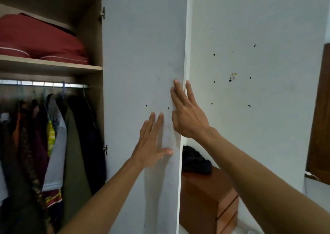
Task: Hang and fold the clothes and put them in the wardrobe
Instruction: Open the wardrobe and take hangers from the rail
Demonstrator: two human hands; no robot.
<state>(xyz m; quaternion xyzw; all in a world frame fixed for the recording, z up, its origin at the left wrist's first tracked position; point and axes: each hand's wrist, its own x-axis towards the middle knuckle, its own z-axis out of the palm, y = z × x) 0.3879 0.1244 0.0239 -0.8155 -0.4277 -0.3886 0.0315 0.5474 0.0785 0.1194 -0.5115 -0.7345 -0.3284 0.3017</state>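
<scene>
The white wardrobe door [141, 55] stands open, its inner face turned to me. My left hand [151, 140] presses flat on that face with straight fingers. My right hand [187, 112] lies on the door's free edge, fingers straight, some on the inner face and some past the edge. Inside the wardrobe at left, several garments [53, 135] hang from hangers on a metal rail [44, 84]. On the shelf [50, 64] above lie red pillows [35, 39].
A white wall [250, 37] with small black marks is behind the door. A reddish wooden drawer unit [210, 198] stands low at right with a black cloth [194, 160] on top. A brown wooden panel [319, 117] is at the far right.
</scene>
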